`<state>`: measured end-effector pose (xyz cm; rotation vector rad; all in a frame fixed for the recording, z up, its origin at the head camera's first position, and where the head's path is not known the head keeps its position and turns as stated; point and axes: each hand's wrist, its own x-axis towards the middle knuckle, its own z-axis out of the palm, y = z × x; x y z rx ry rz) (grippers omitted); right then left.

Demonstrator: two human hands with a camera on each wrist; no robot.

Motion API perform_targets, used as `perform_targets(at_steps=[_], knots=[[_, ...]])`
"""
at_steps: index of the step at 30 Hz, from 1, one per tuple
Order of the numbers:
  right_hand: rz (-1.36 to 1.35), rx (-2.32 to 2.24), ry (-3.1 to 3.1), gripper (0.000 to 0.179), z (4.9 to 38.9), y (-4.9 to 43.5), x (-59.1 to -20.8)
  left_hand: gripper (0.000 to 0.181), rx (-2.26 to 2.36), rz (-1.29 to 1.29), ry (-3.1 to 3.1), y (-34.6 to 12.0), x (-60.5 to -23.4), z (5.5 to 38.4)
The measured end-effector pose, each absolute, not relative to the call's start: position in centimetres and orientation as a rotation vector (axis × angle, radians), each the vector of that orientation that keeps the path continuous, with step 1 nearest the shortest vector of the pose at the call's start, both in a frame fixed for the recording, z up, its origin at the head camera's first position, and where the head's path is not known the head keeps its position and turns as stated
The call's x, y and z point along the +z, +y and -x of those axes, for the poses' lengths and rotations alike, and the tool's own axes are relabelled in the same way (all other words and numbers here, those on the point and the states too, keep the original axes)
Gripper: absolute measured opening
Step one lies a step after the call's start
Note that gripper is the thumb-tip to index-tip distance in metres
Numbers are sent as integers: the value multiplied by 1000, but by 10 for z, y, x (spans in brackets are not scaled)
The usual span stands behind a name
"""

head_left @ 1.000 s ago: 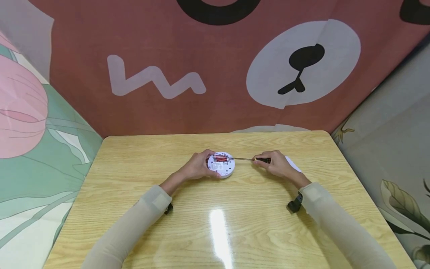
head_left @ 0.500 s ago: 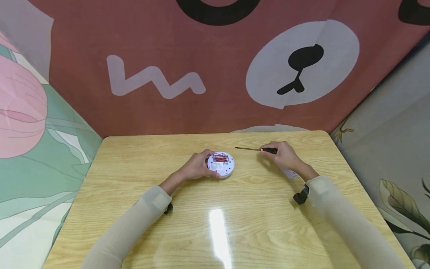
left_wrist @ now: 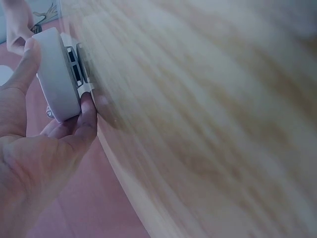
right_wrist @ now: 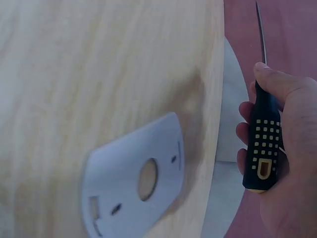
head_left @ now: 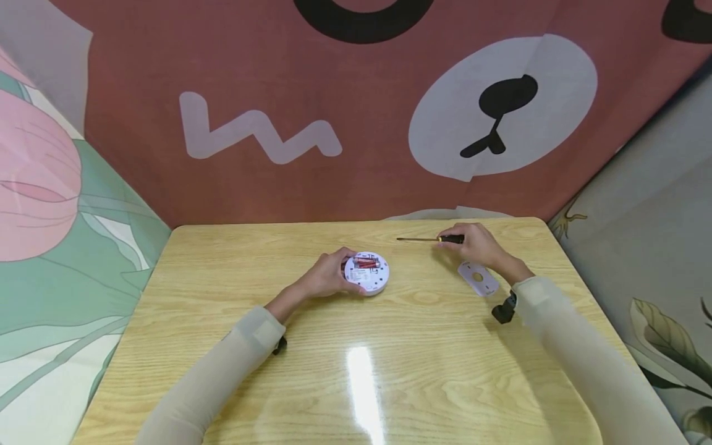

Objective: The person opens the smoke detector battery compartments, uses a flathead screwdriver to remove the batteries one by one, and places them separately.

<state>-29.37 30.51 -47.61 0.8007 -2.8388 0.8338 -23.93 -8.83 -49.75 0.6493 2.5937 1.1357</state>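
Screwdriver (right_wrist: 264, 141) has been drawn away from the white disc (head_left: 366, 279), its handle gripped by the right hand (head_left: 479, 245); the disc's left edge is held by the left hand (head_left: 327, 276).

Wooden table (head_left: 445, 371); white plate (head_left: 486, 285) on it.

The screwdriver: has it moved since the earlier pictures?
Yes: the screwdriver has moved right, away from the disc, and nearer the table's far edge.
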Motion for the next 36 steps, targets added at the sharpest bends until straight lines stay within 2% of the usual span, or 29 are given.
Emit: perform_targets(at_steps=[11, 21, 36], knots=[[-676, 743, -2984, 28, 316, 308, -465, 94, 1127, -653, 2601, -88, -496, 239], [-562, 793, -3061, 30, 336, 313, -472, 96, 1122, -652, 2595, -88, -495, 239], [-576, 817, -3091, 22, 350, 311, -482, 96, 1132, -655, 2594, -89, -497, 240]])
